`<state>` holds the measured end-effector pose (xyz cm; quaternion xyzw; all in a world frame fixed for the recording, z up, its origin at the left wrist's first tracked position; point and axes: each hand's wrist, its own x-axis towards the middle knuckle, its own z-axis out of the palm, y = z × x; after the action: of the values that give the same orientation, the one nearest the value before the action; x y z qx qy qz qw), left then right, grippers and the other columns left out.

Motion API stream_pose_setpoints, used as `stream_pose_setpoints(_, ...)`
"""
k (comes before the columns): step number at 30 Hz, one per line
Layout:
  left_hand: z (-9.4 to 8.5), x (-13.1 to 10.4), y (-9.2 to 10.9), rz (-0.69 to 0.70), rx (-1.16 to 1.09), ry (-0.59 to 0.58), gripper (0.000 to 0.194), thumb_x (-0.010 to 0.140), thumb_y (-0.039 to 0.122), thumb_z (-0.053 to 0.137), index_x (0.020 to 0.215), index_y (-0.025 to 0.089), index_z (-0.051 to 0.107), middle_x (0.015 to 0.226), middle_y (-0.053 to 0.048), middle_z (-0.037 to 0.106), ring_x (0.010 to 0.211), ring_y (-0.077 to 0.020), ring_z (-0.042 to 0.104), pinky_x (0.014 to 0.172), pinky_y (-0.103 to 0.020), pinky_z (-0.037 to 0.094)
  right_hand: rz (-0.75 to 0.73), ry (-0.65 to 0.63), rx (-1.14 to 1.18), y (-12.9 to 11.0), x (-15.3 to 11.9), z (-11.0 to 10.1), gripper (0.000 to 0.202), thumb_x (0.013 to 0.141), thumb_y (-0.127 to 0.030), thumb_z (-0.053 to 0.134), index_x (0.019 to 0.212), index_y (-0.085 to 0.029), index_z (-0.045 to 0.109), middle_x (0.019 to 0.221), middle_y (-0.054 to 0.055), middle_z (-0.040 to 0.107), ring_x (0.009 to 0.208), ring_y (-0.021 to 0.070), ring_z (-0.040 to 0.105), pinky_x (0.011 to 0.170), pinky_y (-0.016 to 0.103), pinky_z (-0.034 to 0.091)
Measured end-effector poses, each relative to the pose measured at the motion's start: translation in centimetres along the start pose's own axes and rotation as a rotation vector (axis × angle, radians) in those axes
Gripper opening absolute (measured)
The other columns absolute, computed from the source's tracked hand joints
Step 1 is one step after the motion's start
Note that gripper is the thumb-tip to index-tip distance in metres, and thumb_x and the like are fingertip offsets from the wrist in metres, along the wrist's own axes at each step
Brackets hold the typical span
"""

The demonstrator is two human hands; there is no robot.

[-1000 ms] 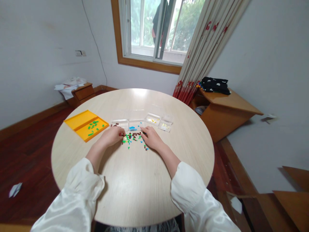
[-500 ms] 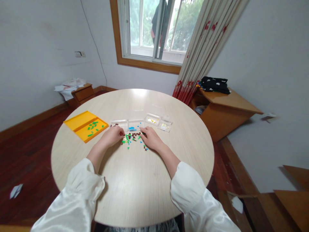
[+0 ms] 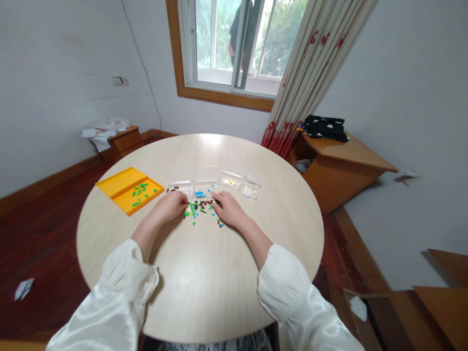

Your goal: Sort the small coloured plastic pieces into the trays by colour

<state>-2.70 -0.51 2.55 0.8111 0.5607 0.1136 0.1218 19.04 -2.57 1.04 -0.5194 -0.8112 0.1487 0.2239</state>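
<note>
One loose pile of small plastic bricks [image 3: 202,204] is spread mid-table, between the hands; green, brown and blue are mixed, exact count not resolvable. One green brick [image 3: 194,224] is set apart on the near side; a small cluster is seen near right.

Left hand [image 3: 172,206]: fingertips brought together at the pile's left edge; whether a brick is pinched can't be told. Right hand [image 3: 228,208]: fingers extended at the right edge, thumb partly hidden; grasp can't be told.

Four clear plastic boxes are lined up behind the pile: left box [image 3: 187,183] with brown bricks, partly covered by the left hand; second box [image 3: 207,183] with blue; third box [image 3: 234,174] with yellow; fourth box [image 3: 256,194] with pale yellow.

One yellow-orange tray [image 3: 115,182], two sections, is placed left; roughly a dozen green pieces [image 3: 141,191] are held in the right section.

All supported by one round table [image 3: 204,282]. One window [image 3: 234,44] and one curtain [image 3: 310,58] are seen beyond.
</note>
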Motion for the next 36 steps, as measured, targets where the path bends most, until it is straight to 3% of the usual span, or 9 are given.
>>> stream_pose_setpoints(4, 0.0, -0.1, 0.1, 0.001, -0.019, 0.037, 0.018, 0.074, 0.021, 0.051, 0.073, 0.017, 0.069, 0.082, -0.011, 0.068, 0.076, -0.0216, 0.061, 0.067, -0.028, 0.042, -0.001, -0.001, -0.002, 0.1, 0.0, 0.0, 0.039, 0.088, -0.022, 0.049, 0.126, -0.014, 0.052, 0.101, 0.010, 0.058, 0.098, 0.0192, 0.050, 0.090, 0.033, 0.039)
stream_pose_setpoints(8, -0.2, 0.0, 0.4, -0.007, -0.129, 0.190, 0.016, 0.074, 0.024, 0.051, 0.071, 0.017, 0.065, 0.080, -0.009, 0.066, 0.075, -0.0205, 0.059, 0.069, -0.029, 0.042, -0.012, 0.007, -0.010, 0.3, 0.0, 0.2, 0.039, 0.088, -0.022, 0.049, 0.126, -0.016, 0.052, 0.100, 0.009, 0.058, 0.097, 0.0182, 0.050, 0.090, 0.032, 0.039)
stream_pose_setpoints(13, -0.9, 0.2, 1.4, -0.156, -0.696, 0.336, 0.014, 0.069, 0.030, 0.059, 0.067, 0.016, 0.059, 0.059, 0.000, 0.058, 0.055, -0.0133, 0.052, 0.057, -0.026, 0.041, -0.012, -0.007, -0.032, 0.2, 0.0, 0.2, 0.040, 0.089, -0.023, 0.048, 0.127, -0.012, 0.051, 0.101, 0.010, 0.059, 0.097, 0.0186, 0.050, 0.090, 0.031, 0.039)
stream_pose_setpoints(17, -1.3, 0.1, 1.8, -0.199, -1.188, 0.347, 0.028, 0.056, 0.035, 0.073, 0.067, 0.013, 0.060, 0.063, -0.001, 0.061, 0.053, -0.0088, 0.051, 0.057, -0.024, 0.044, -0.016, -0.006, -0.026, 0.1, 0.0, 0.1, 0.039, 0.089, -0.022, 0.048, 0.126, -0.013, 0.052, 0.101, 0.011, 0.059, 0.097, 0.0188, 0.050, 0.090, 0.032, 0.039)
stream_pose_setpoints(20, -1.5, -0.1, 1.9, -0.220, -1.397, 0.317, 0.031, 0.052, 0.033, 0.078, 0.069, 0.012, 0.062, 0.068, -0.002, 0.063, 0.055, -0.0076, 0.052, 0.060, -0.024, 0.048, -0.020, -0.005, -0.019, 0.0, 0.0, 0.1, 0.038, 0.089, -0.022, 0.048, 0.126, -0.014, 0.052, 0.101, 0.010, 0.059, 0.097, 0.0185, 0.051, 0.089, 0.032, 0.039)
stream_pose_setpoints(28, -1.6, 0.0, 2.6, -0.302, -1.670, 0.304, 0.007, 0.067, 0.008, 0.069, 0.067, 0.012, 0.063, 0.075, -0.005, 0.066, 0.064, -0.0094, 0.061, 0.081, -0.027, 0.054, -0.018, -0.006, -0.018, 0.3, 0.0, 0.3, 0.040, 0.089, -0.022, 0.049, 0.128, -0.015, 0.050, 0.106, 0.011, 0.059, 0.103, 0.0197, 0.050, 0.091, 0.033, 0.038)
stream_pose_setpoints(36, -2.0, -0.1, 2.8, -0.321, -1.805, 0.382, 0.015, 0.064, -0.001, 0.063, 0.068, 0.014, 0.065, 0.074, -0.002, 0.066, 0.069, -0.0085, 0.063, 0.087, -0.024, 0.052, -0.021, 0.005, -0.012, 0.4, -0.1, 0.3, 0.040, 0.088, -0.023, 0.049, 0.128, -0.015, 0.051, 0.106, 0.011, 0.059, 0.102, 0.0194, 0.051, 0.092, 0.033, 0.039)
